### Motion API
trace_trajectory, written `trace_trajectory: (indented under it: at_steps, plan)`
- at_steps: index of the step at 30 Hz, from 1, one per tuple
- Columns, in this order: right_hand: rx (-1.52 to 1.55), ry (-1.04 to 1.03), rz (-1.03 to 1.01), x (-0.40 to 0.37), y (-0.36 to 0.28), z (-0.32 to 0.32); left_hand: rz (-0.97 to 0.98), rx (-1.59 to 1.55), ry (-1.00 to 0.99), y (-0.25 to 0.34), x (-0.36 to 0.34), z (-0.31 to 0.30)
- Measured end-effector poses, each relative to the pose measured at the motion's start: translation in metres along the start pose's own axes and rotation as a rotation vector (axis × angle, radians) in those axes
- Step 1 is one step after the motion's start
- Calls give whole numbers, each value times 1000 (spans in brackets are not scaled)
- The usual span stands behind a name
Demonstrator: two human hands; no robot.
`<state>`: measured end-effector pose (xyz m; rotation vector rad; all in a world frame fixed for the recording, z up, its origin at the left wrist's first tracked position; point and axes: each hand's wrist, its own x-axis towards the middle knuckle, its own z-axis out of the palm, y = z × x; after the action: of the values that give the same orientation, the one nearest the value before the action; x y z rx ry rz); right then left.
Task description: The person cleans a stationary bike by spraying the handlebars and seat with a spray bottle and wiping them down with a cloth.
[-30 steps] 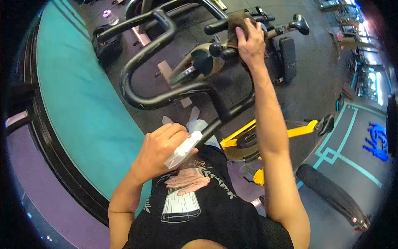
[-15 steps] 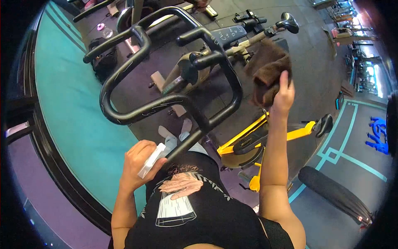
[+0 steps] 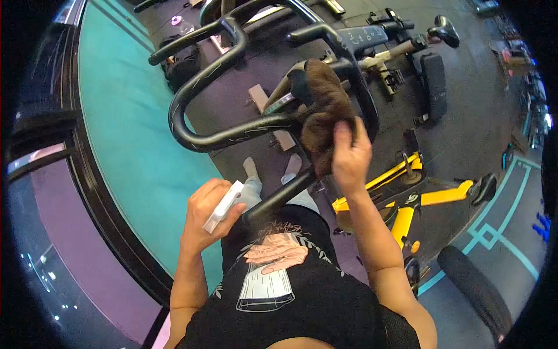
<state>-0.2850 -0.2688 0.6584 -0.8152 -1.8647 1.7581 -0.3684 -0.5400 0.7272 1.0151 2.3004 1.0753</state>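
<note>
A white, partly clear bottle (image 3: 224,208) is wrapped in the fingers of my left hand (image 3: 210,210), low in front of my body and close to the near end of the black handlebar (image 3: 232,139). My right hand (image 3: 351,154) grips a bunched brown cloth (image 3: 325,110). The cloth lies over the right part of the handlebar and covers part of the bar's middle. White scuffs mark the bar's dark coating.
A yellow exercise bike (image 3: 407,203) stands to the right on the dark floor. Another bike's saddle (image 3: 444,32) shows at the upper right. A turquoise panel (image 3: 122,116) runs along the left. A bottle with a pink cap (image 3: 185,25) stands beyond the handlebar.
My right hand has moved left with the brown cloth, from beside the handlebar onto it. My left hand still holds the bottle. The view has shifted, so the surroundings appear further right.
</note>
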Motion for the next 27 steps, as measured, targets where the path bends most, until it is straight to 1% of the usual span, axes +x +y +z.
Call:
trace_trajectory:
  at_steps: [1,3,5,7,9,10,11,13,14,15,16,17,18,19,21,23,24,25,26,27]
  plan:
    - [-332,52,-149,-3,11,13,12,0,-17,-4,-2,-2]
    - [-235,-7,-31,-5,19,55,17,16,-30,-13,-2,-7]
    - [-419,147,-350,0,4,91,29,14,-65,-20,-2,-10]
    - [-367,-29,-588,-13,-6,122,58,2,-122,-34,0,-2]
    - [-411,-123,-768,-28,-24,155,209,100,-126,-50,-3,-18]
    - [-433,-123,-809,-17,-16,152,152,69,-179,-53,-2,-24]
    - [-380,-100,-735,-15,-9,138,172,46,-186,-60,-1,-28]
    - [-609,41,-756,-14,5,98,166,-44,-217,-77,-2,-41]
    - [-729,87,-730,-15,4,76,178,-59,-221,-86,-4,-46]
    - [-850,154,-675,-23,18,45,203,-60,-233,-93,-8,-42]
    - [-934,286,-586,-30,28,19,231,-64,-250,-99,-6,-43]
    - [-971,349,-327,-45,47,-15,245,-76,-253,-102,-5,-45]
    - [-799,479,-64,-60,52,-43,275,-90,-266,-103,-3,-47]
    - [-773,635,182,-66,77,-90,300,-101,-271,-103,0,-49]
    - [-464,904,62,-72,33,-108,294,-97,-291,-103,3,-52]
    - [-440,844,-69,-58,27,-125,306,-84,-340,-103,6,-50]
    - [-617,782,-68,-44,27,-121,309,-95,-348,-101,7,-47]
    - [-791,706,-62,-29,28,-104,307,-105,-354,-99,7,-45]
    - [-671,512,-160,-14,25,-78,310,-100,-372,-99,9,-45]
    - [-773,465,-183,-4,56,-59,310,-93,-370,-97,9,-42]
